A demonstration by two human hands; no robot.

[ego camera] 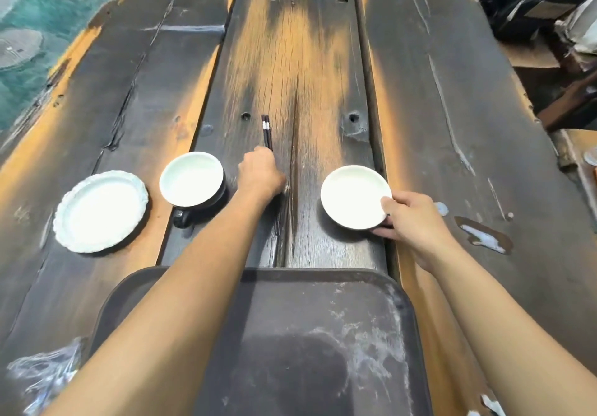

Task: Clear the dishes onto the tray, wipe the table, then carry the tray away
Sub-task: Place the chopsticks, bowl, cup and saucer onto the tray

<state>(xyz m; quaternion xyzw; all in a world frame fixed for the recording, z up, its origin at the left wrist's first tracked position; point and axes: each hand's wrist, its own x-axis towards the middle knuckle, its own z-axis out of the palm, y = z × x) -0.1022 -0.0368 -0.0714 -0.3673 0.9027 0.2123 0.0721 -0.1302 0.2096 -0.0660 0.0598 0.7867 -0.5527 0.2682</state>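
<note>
Head view, left hand [260, 173] closed on dark chopsticks [266, 131] mid-plank, right hand [415, 221] pinching white bowl [354, 196] rim, apparently lifted, tray [323, 334] bare at near edge, cup [193, 180] and plate [100, 211] left.

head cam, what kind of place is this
Probably a restaurant or tea house being cleared: a long rustic plank table, used dishes with chopsticks, and a worn serving tray waiting at the near edge.

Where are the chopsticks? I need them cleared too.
In the head view, the chopsticks lie on the table's centre plank, under the left hand, between the black-sided bowl and the white dish.
</note>
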